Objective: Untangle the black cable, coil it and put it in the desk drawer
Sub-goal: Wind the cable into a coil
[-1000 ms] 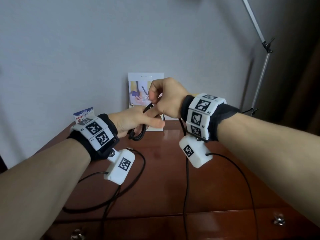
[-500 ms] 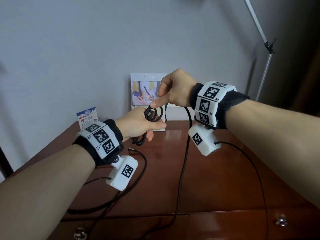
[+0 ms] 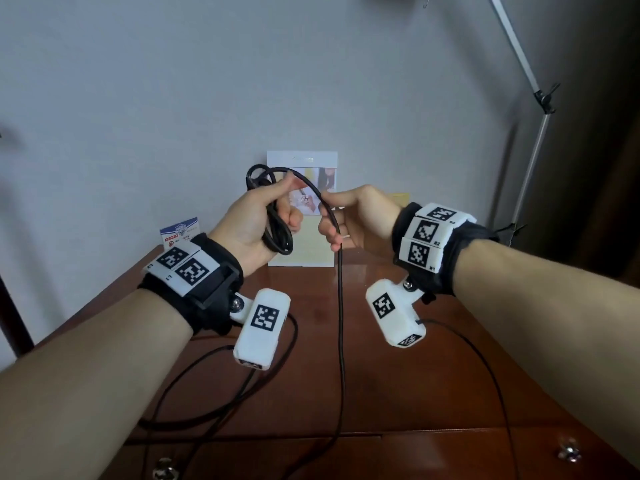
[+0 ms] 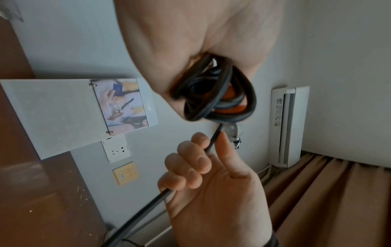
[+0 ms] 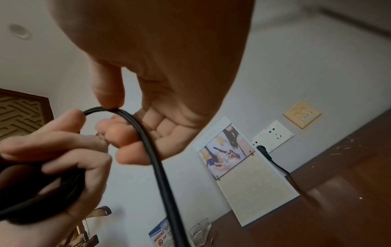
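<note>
The left hand [image 3: 254,220] is closed round a small bundle of loops of the black cable [image 3: 341,306], fingers curled over the turns so they cannot spring apart; the bundle sticks out above the fist toward 12 o'clock and below it toward 6 o'clock. From the top of the bundle one strand arcs toward 3 o'clock into the right hand [image 3: 356,216], which pinches it between thumb and curled fingers. In the right wrist view the thumb tip presses the strand down onto the fingers [image 5: 127,133], a light hold that likely lets the cable slide through while guiding the next turn.

Below the right hand the free length hangs straight down toward 6 o'clock, crosses the wooden desk [image 3: 415,375] and runs over its front edge out of sight. Keeping both hands raised above the desk probably lets the hanging part untwist under its own weight. Coiling looks part done, with much cable left to gather.

The drawer [image 3: 467,455] sits closed at 6 o'clock, its knob [image 3: 568,452] toward 4 o'clock. A calendar [image 3: 301,209] leans on the wall at 12 o'clock, behind the hands.
</note>
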